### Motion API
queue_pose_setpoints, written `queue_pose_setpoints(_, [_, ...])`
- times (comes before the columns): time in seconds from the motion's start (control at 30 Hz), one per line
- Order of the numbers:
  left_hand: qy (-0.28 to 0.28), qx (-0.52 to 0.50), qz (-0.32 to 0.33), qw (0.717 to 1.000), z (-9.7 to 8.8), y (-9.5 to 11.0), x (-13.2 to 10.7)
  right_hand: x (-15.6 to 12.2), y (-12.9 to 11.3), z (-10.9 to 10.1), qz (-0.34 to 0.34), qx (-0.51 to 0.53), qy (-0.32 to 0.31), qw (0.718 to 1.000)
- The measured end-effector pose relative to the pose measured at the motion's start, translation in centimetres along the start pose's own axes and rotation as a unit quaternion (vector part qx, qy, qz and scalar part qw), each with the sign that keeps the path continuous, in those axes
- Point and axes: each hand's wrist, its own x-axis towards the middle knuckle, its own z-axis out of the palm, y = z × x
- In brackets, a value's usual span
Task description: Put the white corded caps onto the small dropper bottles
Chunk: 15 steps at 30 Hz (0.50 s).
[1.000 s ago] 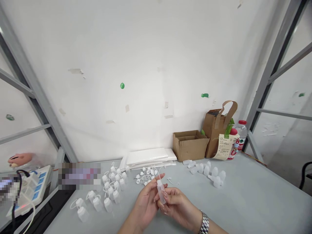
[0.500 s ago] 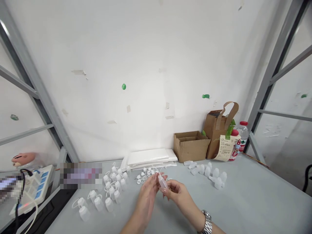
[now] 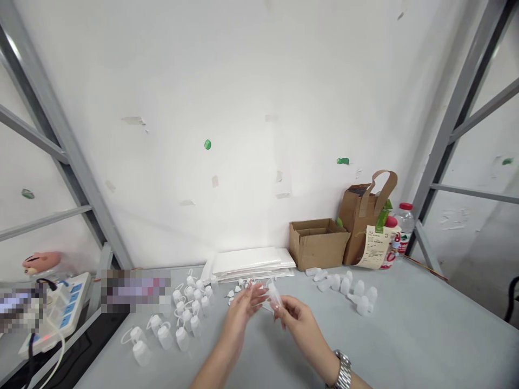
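My right hand (image 3: 295, 317), with a metal watch on its wrist, pinches a small clear plastic bottle (image 3: 274, 295) and holds it tilted above the grey table (image 3: 405, 346). My left hand (image 3: 242, 308) is just left of the bottle, fingers stretched out and slightly apart, tips close to it; it holds nothing I can see. Small white caps (image 3: 243, 285) lie on the table just beyond both hands. A group of capped bottles (image 3: 187, 313) stands to the left, and a group of uncapped bottles (image 3: 348, 286) lies to the right.
A stack of white flat bags (image 3: 251, 261) lies against the wall. An open cardboard box (image 3: 317, 243), a brown paper bag (image 3: 365, 216) and drink bottles (image 3: 401, 227) stand at the back right. A power strip (image 3: 57, 313) sits at the left, and grey frame posts flank the table.
Both hands moved away from me toward the caps with the bottle. The left hand opened and drew off the bottle, which now tilts more to the left.
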Motion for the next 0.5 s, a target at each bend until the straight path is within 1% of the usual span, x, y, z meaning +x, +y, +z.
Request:
queue_pose_setpoints(0.03, [0.039, 0.064, 0.020, 0.997, -0.6, 0.1, 0.3, 0.3, 0.0, -0.3, 0.002, 0.008, 0.011, 1.000])
queue_pose_setpoints(0.07, [0.090, 0.154, 0.050, 0.983, -1.2, 0.1, 0.7, 0.5, 0.0, -0.5, 0.004, 0.014, 0.023, 1.000])
queue_pose_setpoints(0.1, [0.117, 0.254, 0.087, 0.956, -1.7, 0.0, 0.9, 0.7, 0.0, -0.8, 0.006, 0.017, 0.034, 0.999])
queue_pose_setpoints(0.13, [0.134, 0.344, 0.115, 0.922, -2.2, -0.1, 1.1, 0.9, 0.0, -1.0, 0.009, 0.018, 0.042, 0.999])
queue_pose_setpoints(0.17, [0.140, 0.418, 0.132, 0.888, -2.5, -0.3, 1.2, 1.0, 0.1, -1.1, 0.013, 0.018, 0.048, 0.999])
queue_pose_setpoints(0.2, [0.136, 0.471, 0.138, 0.861, -2.8, -0.6, 1.2, 1.0, 0.1, -1.1, 0.016, 0.019, 0.050, 0.998])
queue_pose_setpoints(0.23, [0.125, 0.506, 0.140, 0.842, -2.9, -0.9, 1.2, 1.0, 0.2, -1.1, 0.019, 0.019, 0.048, 0.998])
queue_pose_setpoints(0.27, [0.112, 0.528, 0.139, 0.830, -3.0, -1.2, 1.2, 1.0, 0.3, -1.0, 0.020, 0.021, 0.043, 0.999])
queue_pose_setpoints(0.37, [0.075, 0.556, 0.136, 0.817, -3.0, -1.9, 1.1, 1.0, 0.6, -0.7, 0.022, 0.025, 0.019, 0.999])
queue_pose_setpoints(0.5, [0.048, 0.581, 0.153, 0.798, -3.0, -2.2, 1.5, 0.9, 1.0, -0.4, 0.025, 0.027, -0.007, 0.999])
